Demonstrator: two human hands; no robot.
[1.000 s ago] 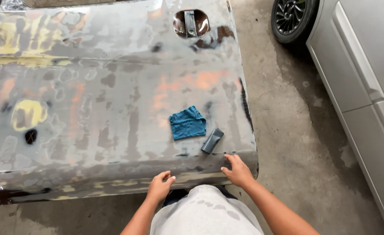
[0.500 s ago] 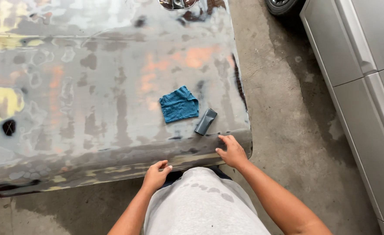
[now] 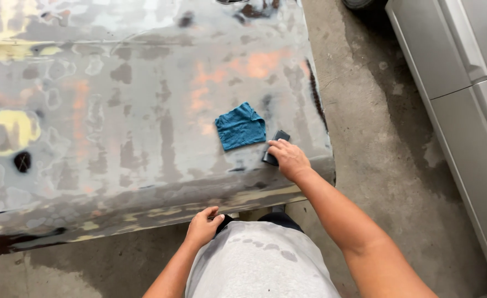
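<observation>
Your right hand (image 3: 288, 159) lies on the small dark block (image 3: 275, 148) near the panel's (image 3: 116, 138) front right corner. Your fingers cover its near end, and the far end pokes out beyond them. You cannot tell whether the fingers have closed round it or only rest on top. The blue rag (image 3: 241, 126) sits just beside the block, to its left, flat on the sanded metal. Your left hand (image 3: 202, 226) hangs loosely curled below the panel's front edge, holding nothing.

Half a second ago your right hand was on the panel's edge, short of the block; it has since moved up onto it. The left hand has dropped slightly from the edge.
</observation>
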